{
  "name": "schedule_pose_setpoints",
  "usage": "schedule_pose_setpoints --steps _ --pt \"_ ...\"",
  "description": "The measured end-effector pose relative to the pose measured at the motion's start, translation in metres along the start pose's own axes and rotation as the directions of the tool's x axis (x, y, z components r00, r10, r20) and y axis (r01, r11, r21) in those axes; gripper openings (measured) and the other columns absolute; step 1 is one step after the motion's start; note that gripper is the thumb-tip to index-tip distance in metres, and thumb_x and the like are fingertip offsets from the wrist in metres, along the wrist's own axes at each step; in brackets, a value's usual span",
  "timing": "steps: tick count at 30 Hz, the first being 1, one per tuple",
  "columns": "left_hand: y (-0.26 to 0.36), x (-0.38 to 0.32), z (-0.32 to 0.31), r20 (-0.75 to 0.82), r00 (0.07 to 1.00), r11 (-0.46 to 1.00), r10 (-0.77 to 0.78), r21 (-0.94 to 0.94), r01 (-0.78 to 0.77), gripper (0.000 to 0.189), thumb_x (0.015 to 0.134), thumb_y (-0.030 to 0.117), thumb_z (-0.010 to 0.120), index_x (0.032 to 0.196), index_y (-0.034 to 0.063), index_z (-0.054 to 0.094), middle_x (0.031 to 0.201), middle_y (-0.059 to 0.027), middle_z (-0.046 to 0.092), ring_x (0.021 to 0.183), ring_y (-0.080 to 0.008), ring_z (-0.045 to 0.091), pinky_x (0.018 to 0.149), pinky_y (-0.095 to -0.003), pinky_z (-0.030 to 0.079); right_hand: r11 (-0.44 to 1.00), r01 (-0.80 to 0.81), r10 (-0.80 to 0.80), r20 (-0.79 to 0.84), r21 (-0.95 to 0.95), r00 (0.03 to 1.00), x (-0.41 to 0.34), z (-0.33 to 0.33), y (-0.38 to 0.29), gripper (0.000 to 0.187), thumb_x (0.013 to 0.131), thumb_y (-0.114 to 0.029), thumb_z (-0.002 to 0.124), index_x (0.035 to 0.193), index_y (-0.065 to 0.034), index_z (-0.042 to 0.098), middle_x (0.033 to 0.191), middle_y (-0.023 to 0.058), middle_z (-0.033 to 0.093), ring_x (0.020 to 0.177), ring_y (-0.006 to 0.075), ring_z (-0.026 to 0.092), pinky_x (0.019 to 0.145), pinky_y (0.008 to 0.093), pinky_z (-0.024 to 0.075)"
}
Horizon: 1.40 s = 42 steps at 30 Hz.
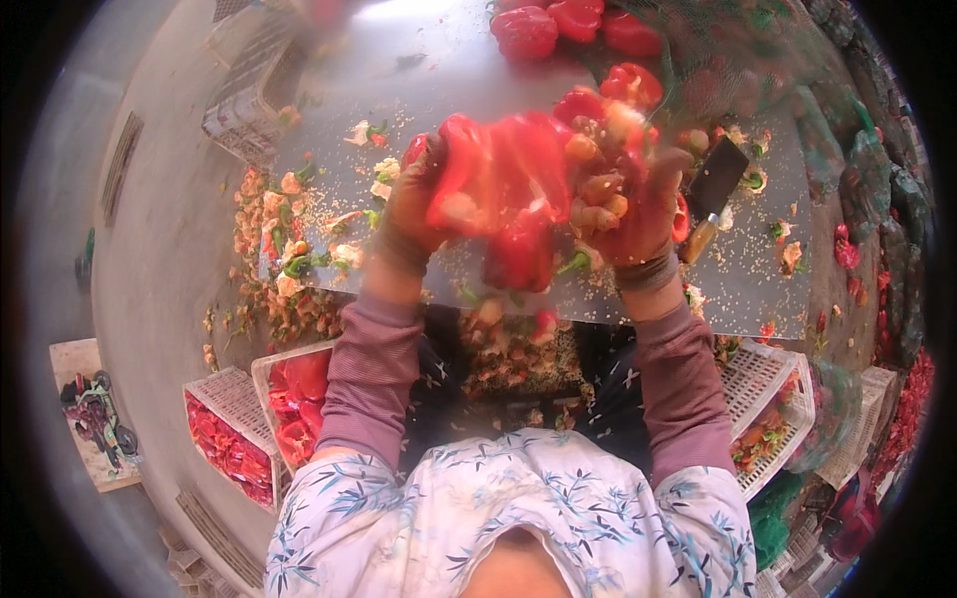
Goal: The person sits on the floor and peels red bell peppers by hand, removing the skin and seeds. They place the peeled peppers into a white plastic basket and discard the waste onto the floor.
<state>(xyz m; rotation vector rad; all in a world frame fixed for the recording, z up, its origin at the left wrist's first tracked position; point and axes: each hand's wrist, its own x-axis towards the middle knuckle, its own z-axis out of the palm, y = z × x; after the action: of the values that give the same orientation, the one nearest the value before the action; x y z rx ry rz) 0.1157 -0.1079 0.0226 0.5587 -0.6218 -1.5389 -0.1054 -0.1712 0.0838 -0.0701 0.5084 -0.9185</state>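
Gloved and stained, my left hand [415, 198] grips the edge of an opened red bell pepper [501, 176] above the metal table [463, 276]. My right hand [635, 202] is at the pepper's other side, its palm turned up and seeds and bits of pepper core on the fingers; its exact hold is blurred. Just right of that hand lies a cleaver [718, 179] with a wooden handle. A cut red pepper [632, 86] rests beyond my right hand, and whole red peppers [523, 34] lie at the far side of the table.
Green mesh [718, 67] covers peppers at the far right. Seeds and cut-out cores [348, 254] are scattered over the table, with a heap of scraps [277, 299] on the floor at left. Crates of red peppers [232, 441] stand at lower left, and a white crate [777, 404] at lower right.
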Motion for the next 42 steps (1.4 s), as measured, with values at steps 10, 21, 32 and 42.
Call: schedule_pose_setpoints --steps 10,21,32,42 --pt "-0.014 0.011 0.006 -0.163 0.976 0.964 -0.141 0.2 0.173 0.048 0.108 0.042 0.049 0.135 0.0037 0.059 0.122 -0.0064 0.066 0.109 -0.0172 0.064 0.097 -0.0334 0.053 0.045 0.55 0.292 0.537 -0.834 0.791 0.006 -0.051 0.044 0.02 0.094 -0.011 0.071 0.11 0.0001 0.069 0.088 0.0044 0.072 0.083 0.0106 0.069 0.069 0.027 0.0544" --pt "-0.01 0.027 -0.05 -0.066 0.998 0.994 0.024 -0.107 -0.031 0.043 0.111 0.039 0.044 0.129 0.0034 0.06 0.124 -0.0033 0.063 0.11 -0.0148 0.061 0.093 -0.0304 0.053 -0.074 0.718 -0.364 0.689 -0.692 0.627 0.022 -0.05 0.027 0.028 0.081 0.0 0.075 0.108 -0.004 0.069 0.104 0.0129 0.067 0.089 0.0282 0.068 0.076 0.0377 0.0559" --pt "0.021 -0.01 -0.016 -0.193 0.968 0.987 0.16 0.024 -0.158 0.048 0.106 0.043 0.052 0.137 0.0065 0.058 0.129 -0.0105 0.066 0.114 -0.0222 0.064 0.094 -0.0367 0.055 0.455 0.484 -0.347 0.352 -0.748 0.87 0.012 -0.026 0.01 0.029 0.093 -0.001 0.068 0.121 -0.0018 0.064 0.11 0.0045 0.067 0.081 0.0136 0.064 0.07 0.0297 0.0553" --pt "0.044 -0.146 -0.028 -0.303 0.839 0.89 0.451 0.223 -0.398 0.04 0.109 0.043 0.048 0.125 0.0091 0.062 0.109 -0.0057 0.066 0.092 -0.017 0.063 0.077 -0.0313 0.054 -0.391 0.506 -0.209 0.609 -0.769 0.765 0.009 -0.057 0.019 0.06 0.083 -0.019 0.082 0.138 -0.0074 0.061 0.118 0.0136 0.065 0.09 0.0187 0.061 0.08 0.0328 0.0529"
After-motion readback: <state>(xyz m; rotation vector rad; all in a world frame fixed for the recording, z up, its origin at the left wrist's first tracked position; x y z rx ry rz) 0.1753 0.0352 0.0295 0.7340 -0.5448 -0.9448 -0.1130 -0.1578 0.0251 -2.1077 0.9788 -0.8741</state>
